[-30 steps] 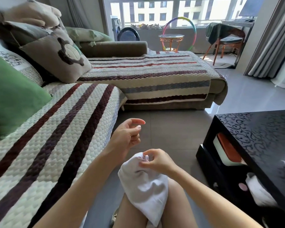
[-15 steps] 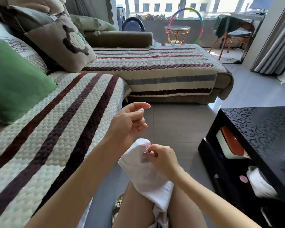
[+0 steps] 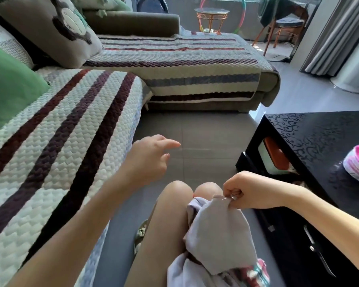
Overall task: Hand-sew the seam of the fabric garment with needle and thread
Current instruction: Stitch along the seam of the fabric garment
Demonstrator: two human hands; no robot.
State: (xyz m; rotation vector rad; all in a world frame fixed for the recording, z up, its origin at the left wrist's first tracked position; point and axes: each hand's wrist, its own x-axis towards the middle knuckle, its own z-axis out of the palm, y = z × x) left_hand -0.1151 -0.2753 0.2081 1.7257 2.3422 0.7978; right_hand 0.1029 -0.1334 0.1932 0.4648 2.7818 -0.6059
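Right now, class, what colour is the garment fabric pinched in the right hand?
The garment fabric is plain pale lilac-white; the head view, the only one, shows it best.

The right grip (image 3: 249,190) pinches a needle (image 3: 226,198) at the pale garment's (image 3: 218,230) top edge, over the knees. The left grip (image 3: 147,160) hovers apart, fingers loosely extended.
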